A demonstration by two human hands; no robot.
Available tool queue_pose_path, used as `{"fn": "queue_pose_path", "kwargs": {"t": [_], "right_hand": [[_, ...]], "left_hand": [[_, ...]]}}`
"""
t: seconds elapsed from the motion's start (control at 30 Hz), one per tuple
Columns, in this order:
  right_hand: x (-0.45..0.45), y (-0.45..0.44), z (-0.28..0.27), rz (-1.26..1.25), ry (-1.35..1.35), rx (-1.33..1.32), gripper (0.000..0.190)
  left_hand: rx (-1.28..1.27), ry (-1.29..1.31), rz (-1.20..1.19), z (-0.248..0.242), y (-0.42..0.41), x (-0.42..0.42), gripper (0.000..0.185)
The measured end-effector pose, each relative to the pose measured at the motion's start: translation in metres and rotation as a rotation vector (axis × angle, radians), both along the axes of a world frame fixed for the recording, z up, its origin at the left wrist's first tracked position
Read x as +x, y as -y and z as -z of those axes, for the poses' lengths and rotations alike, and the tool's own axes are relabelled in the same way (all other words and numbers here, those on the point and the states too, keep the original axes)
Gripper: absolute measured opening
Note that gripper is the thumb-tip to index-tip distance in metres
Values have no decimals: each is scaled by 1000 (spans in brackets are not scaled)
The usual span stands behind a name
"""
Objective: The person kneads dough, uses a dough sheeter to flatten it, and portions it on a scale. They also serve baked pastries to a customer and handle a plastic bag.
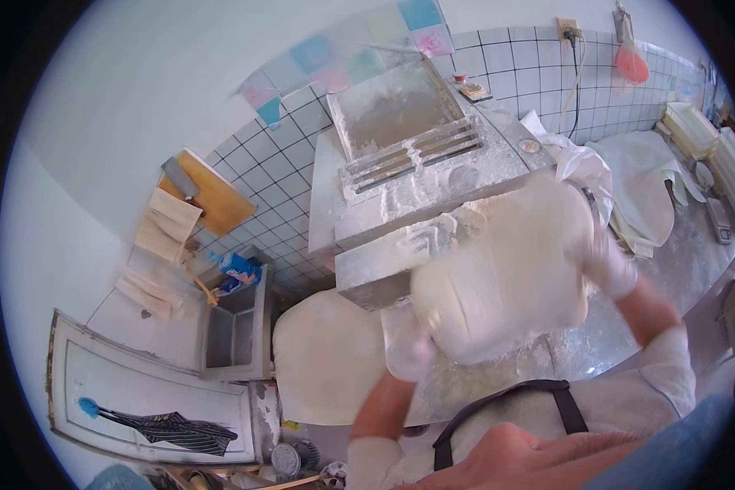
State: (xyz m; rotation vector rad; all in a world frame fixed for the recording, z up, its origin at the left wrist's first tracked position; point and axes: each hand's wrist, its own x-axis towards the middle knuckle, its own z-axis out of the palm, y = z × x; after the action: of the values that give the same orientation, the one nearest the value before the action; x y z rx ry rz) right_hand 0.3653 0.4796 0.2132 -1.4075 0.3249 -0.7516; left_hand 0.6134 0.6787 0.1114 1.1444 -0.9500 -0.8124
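A thick, pale folded sheet of dough (505,275) hangs in front of a metal dough sheeter (380,236), blurred by motion. My left hand (411,349) has hold of its lower left edge. At the opposite edge, my right hand (603,263) grips the dough's right side. Both hands look white, gloved or floured, and blur hides the fingers. White flour coats the sheeter's top, its slotted guard and its front ledge. Below and left of the machine, a second flat dough-like sheet (327,361) lies over the worktable.
A metal sink (229,334) with a blue bottle (240,267) stands at left. Above it hang a cleaver (180,177) and a wooden board (220,196). White cloths (640,174) and plastic trays (692,131) lie on the metal worktable (680,282) at right. A cord (574,92) hangs from a wall socket.
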Motion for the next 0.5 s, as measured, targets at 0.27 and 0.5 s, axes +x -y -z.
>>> {"fn": "queue_pose_path", "kwargs": {"t": [0.27,0.5], "right_hand": [[214,197,-159,506,-97,-665,43],[290,268,-76,327,-904,-1397,44]], "left_hand": [[-160,368,-125,-222,167,135,41],[-160,1004,-18,-129,68,36,32]]}}
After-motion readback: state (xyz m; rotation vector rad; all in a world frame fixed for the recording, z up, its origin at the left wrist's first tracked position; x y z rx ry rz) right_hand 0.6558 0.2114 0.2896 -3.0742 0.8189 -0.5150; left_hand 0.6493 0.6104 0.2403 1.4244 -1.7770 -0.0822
